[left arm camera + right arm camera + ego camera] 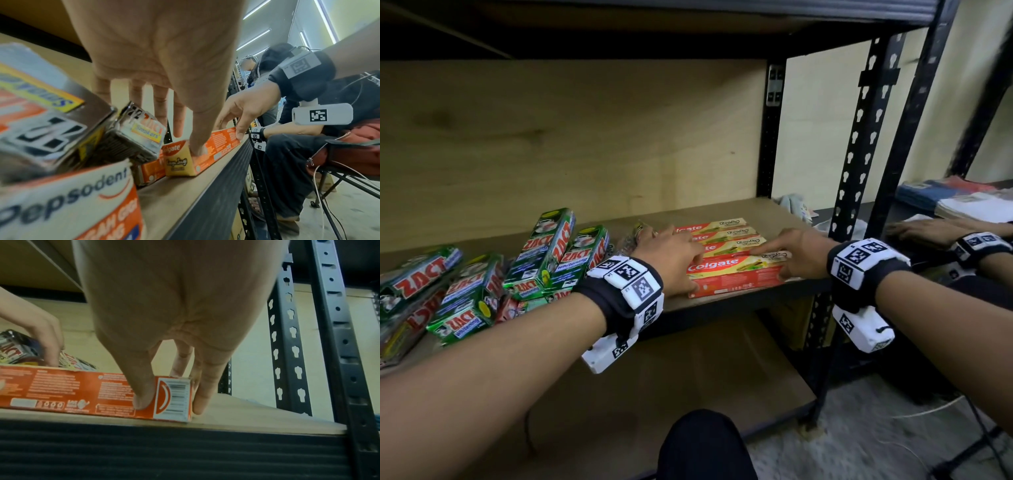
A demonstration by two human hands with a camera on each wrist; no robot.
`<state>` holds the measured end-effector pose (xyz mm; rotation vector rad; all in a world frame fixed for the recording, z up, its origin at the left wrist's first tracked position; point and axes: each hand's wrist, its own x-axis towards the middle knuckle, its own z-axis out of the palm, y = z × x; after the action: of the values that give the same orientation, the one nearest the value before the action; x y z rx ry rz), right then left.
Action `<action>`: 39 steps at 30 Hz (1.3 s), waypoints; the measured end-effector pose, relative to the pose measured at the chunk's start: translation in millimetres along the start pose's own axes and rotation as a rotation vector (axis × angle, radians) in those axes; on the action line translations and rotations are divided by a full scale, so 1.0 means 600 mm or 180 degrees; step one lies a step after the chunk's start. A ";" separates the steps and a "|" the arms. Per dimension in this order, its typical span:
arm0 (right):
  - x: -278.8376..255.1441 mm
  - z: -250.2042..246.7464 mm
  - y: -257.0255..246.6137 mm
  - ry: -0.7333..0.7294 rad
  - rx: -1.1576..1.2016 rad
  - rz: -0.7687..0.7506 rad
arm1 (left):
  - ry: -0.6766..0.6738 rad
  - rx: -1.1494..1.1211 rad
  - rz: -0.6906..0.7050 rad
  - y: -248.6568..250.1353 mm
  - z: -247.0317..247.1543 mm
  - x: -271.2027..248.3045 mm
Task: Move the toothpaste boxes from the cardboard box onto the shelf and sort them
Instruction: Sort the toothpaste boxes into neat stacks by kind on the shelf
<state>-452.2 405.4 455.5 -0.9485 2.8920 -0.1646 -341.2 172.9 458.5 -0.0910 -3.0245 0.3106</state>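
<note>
At shelf (767, 212) front edge lay red box (736, 275), touching three same boxes (719, 236) behind; left hand (671, 257) fingers straight, spread, thumb pressed box side; right hand (804, 253) fingers straight, close together, touched box end.

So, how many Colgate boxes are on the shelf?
4, flat side by side on the shelf: front box at the edge between the left hand and right hand, second box, third box and rearmost box behind it. The left hand may hide more.
</note>
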 end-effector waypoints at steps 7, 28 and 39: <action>0.003 0.019 -0.029 0.0297 0.0206 -0.0070 | -0.0019 -0.0165 -0.0055 -0.024 0.005 -0.010; 0.064 -0.009 -0.267 0.0249 0.0819 0.0113 | -0.0116 -0.0118 -0.0629 -0.136 -0.040 -0.079; 0.103 -0.025 -0.317 -0.0237 0.0751 0.0394 | -0.0171 -0.0086 -0.0877 -0.222 -0.026 -0.162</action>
<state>-392.6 217.2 492.1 -0.7183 2.7734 -0.4392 -249.6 38.9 492.2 0.3340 -3.0401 0.2502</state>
